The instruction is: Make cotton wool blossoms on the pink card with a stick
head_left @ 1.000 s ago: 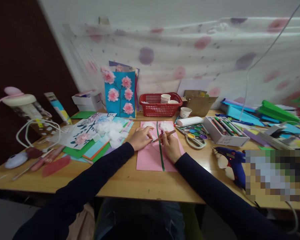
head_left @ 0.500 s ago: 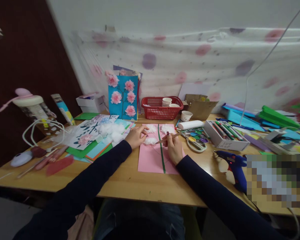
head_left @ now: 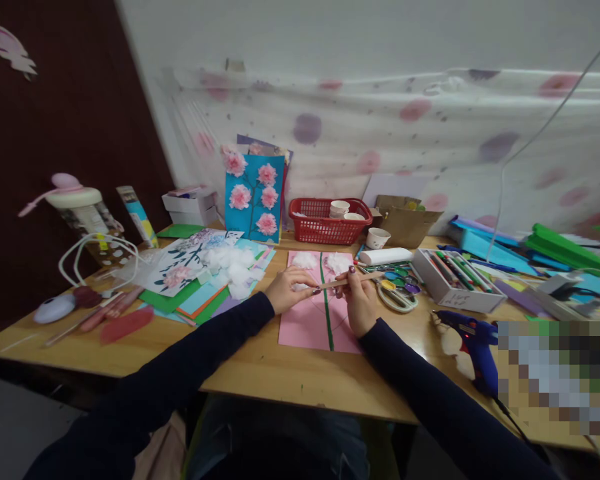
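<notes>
My right hand is closed around a flat wooden craft stick, held slanting above a pink sheet. At the stick's left tip, the fingers and thumb of my left hand pinch together; whether a wisp of cotton is between them is too small to tell. A painted green stem runs down the sheet, with thin curved lines branching off. White cotton tufts sit on its upper part, one cotton tuft left of the stem and another cotton tuft to its right. My hands partly cover the sheet's middle.
Loose cotton lies over coloured papers to the left. A red basket with paper cups stands behind. Scissors, paint pots, a box of pens and a blue glue gun are at the right. A blue flower picture leans behind.
The stick has lifted from the cotton at the left of the stem. My left fingers have moved right and closed at its tip. The whole view has shifted slightly.
</notes>
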`<state>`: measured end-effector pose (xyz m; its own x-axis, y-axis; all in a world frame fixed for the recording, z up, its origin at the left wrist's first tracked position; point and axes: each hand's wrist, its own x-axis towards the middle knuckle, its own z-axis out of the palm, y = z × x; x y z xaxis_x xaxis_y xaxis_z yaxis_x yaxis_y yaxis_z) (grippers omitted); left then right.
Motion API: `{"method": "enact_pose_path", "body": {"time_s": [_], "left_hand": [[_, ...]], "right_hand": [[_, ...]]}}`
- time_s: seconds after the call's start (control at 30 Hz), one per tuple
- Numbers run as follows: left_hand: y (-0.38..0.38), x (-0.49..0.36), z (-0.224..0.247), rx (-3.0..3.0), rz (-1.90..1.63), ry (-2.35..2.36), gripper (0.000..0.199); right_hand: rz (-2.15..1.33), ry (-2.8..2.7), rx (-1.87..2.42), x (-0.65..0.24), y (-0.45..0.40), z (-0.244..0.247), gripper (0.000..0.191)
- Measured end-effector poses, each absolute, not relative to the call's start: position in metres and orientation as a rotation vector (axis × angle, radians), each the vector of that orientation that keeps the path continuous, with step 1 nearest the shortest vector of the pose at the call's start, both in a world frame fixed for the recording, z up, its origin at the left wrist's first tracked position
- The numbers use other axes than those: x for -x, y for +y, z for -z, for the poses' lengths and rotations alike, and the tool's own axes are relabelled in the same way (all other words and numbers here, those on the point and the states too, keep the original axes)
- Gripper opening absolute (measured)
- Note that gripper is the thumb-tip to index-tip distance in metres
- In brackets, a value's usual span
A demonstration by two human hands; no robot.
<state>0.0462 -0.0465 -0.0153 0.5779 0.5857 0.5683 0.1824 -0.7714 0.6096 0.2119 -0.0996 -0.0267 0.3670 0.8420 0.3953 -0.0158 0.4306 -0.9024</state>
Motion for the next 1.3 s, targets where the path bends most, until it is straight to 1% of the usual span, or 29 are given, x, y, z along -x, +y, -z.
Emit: {"method": "enact_pose_path", "body": {"time_s": [0.17,0.33,0.5,0.83,0.93,1.07,1.3], "left_hand": [[-0.052,-0.044,0.012,-2.538,-1.052,0.808,0.018],[-0.052,-0.041,0.011,-2.720,-1.141,0.963,0.031],[-0.051,-0.041,0.012,-2.736,-1.217,1.101,0.030],[-0.052,-0.045,0.007,-2.734,-1.245,1.238,0.027],[-0.039,-0.035,0.007,-2.638,-1.300,1.351,0.028],[-0.010,-0.004,-0.002,-2.341,-1.433,1.636,0.031],[0.015,0.039,-0.024,-2.130,-1.506,1.894,0.022]], "right_hand": [[-0.755,-0.954,0.942,-0.213,-0.096,0.027,0.037],[-0.872,-0.934,0.887,-0.212,-0.096,0.028,0.028],[-0.933,-0.903,0.808,-0.209,-0.100,0.026,0.020],[-0.902,-0.919,0.790,-0.202,-0.099,0.027,0.021],[-0.905,-0.870,0.796,-0.207,-0.098,0.027,0.020],[-0.898,-0.721,0.773,-0.216,-0.093,0.024,0.015],[-0.950,-0.620,0.782,-0.219,-0.088,0.024,0.011]]}}
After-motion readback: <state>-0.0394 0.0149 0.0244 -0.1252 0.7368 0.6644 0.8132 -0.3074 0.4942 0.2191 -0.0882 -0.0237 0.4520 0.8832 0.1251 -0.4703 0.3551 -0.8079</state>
